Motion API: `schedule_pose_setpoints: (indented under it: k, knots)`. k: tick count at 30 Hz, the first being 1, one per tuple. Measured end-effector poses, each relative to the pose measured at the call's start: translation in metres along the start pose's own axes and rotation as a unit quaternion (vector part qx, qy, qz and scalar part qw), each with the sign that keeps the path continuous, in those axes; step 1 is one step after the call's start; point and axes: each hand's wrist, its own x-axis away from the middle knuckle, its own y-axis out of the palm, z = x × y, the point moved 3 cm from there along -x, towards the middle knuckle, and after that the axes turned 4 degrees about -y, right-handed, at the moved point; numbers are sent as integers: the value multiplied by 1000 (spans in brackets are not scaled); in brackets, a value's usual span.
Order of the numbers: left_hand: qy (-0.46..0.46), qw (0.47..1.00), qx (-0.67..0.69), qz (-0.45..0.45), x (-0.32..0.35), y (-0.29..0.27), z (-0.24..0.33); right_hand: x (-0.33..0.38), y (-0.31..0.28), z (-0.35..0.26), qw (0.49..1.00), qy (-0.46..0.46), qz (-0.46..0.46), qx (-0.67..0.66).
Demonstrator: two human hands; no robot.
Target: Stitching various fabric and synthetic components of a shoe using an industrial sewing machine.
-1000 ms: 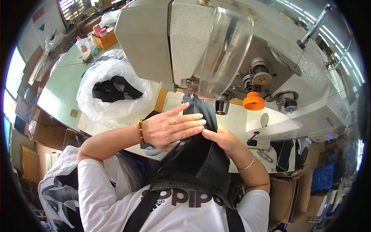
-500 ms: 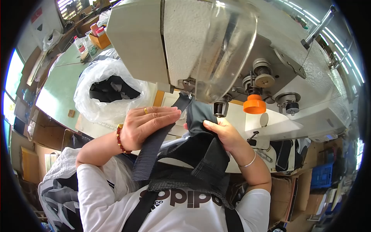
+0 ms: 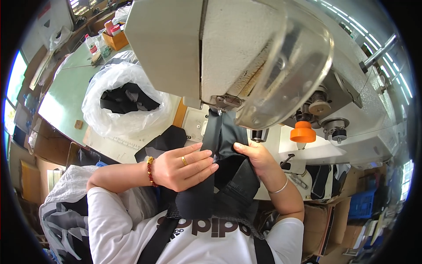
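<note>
A dark fabric piece with a folded-open lower part runs down from under the needle area of a sewing machine to my lap. My left hand lies flat across its left side, fingers stretched out and nearly level, on a black strip that hangs below. On the right edge, my right hand grips the fabric, thumb on top and the other fingers mostly hidden beneath. Another black fabric part spreads over the machine bed left of my left hand.
A white plastic bag of black pieces stands on the table at left. The machine's clear guard and orange knob overhang my right hand. Black pieces lie at right. Another bag sits low at left; cardboard boxes stand low at right.
My left hand has moved down and rightward, and the strip under it now hangs straighter. Black fabric has come into sight on the bed at left. My right hand keeps its grip.
</note>
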Motion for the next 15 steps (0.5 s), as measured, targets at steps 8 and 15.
schedule_pose_setpoints:
  k: [8,15]
  knots:
    - [-35,999,-8,32,-1,-11,-2,1,-1,9,999,35,-7,-14]
    - [-160,967,191,55,-8,-32,-30,10,24,-9,989,46,-56,-133]
